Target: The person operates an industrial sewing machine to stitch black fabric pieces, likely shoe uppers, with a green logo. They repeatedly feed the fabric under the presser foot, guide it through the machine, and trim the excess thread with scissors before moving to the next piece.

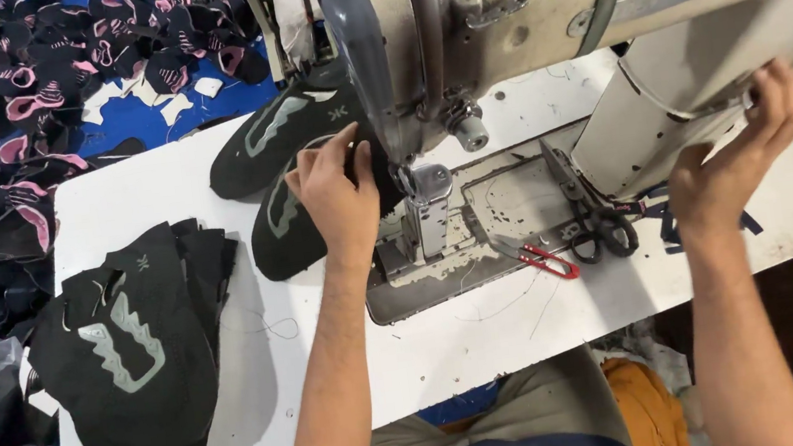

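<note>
Nearest me, my left hand presses one black shoe upper flat beside the sewing machine needle, my right hand grips its handwheel end, and I judge the stack of uppers unsewn

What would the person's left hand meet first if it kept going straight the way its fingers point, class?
The left hand points up and right across the black shoe upper it presses. Straight on, it would probably first meet the sewing machine head near the needle, though depth is unclear.
</note>
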